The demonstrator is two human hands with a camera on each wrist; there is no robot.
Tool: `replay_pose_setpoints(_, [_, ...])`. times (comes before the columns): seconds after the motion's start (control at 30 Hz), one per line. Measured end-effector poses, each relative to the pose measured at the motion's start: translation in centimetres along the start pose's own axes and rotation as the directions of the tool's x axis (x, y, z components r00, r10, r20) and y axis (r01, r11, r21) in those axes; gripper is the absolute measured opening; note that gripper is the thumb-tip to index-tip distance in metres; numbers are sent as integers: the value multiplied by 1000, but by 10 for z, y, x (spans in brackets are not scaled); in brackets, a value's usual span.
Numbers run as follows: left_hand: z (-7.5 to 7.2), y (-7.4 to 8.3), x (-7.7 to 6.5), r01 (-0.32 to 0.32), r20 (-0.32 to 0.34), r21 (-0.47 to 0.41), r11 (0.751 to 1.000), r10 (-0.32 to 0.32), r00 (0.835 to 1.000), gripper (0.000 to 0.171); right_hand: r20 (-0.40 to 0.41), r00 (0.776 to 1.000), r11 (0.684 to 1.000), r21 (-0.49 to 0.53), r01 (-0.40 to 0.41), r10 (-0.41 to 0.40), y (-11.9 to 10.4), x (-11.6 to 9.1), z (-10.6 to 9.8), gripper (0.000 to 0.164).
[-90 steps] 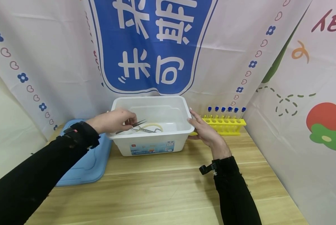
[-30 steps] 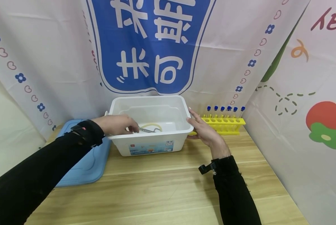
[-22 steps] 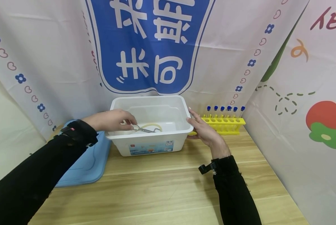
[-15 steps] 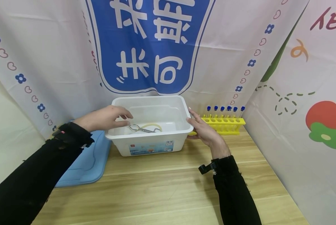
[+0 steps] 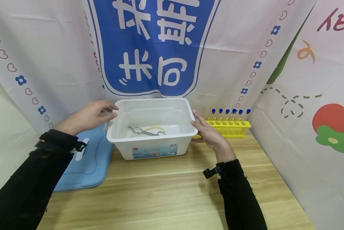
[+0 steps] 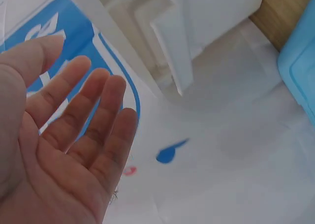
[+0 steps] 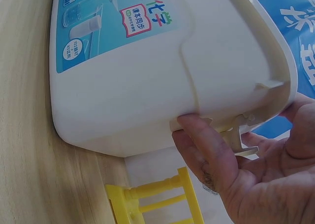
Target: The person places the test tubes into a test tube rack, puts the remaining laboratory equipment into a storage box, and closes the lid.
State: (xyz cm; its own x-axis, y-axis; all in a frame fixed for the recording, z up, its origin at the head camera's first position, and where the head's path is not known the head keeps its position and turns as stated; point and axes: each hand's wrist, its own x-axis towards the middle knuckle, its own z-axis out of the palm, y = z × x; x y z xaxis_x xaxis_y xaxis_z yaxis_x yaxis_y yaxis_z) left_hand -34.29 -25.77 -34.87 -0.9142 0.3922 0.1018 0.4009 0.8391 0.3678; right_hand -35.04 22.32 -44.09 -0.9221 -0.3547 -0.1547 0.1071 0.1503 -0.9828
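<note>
A white plastic storage box (image 5: 153, 147) with a blue label stands at the back of the table. Inside it lie metal tongs (image 5: 145, 131) and a pale yellow loop of tubing (image 5: 157, 128). My left hand (image 5: 87, 116) is at the box's left rim, its fingertips near the upper left corner; in the left wrist view the palm holds nothing and the fingers are loosely spread. My right hand (image 5: 207, 132) grips the box's right rim, and the right wrist view shows its fingers against the side latch (image 7: 241, 138). The box's front wall hides part of its floor.
Left of the box lies a blue lid (image 5: 91, 166) with a white clip (image 5: 82, 149) on it. A yellow test tube rack (image 5: 230, 129) holding several blue-capped tubes stands at the right. A printed cloth (image 5: 223, 64) hangs close behind the box.
My left hand held tweezers, lowered them into the box and let go, then drew out leftward to the rim. The tweezers are out of sight. My right hand has stayed on the box.
</note>
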Motion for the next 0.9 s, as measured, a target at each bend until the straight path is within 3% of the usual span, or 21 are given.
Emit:
replay_pose_setpoints(0.33, [2, -31, -14, 91, -16, 7, 996, -91, 996, 46, -1, 1000, 1000, 0, 0, 0, -1, 0, 0, 74])
replay_pose_setpoints(0.9, [39, -81, -33, 180, 47, 35, 983, -182, 982, 43, -12, 1000, 1000, -8, -6, 6, 0, 0, 0, 74])
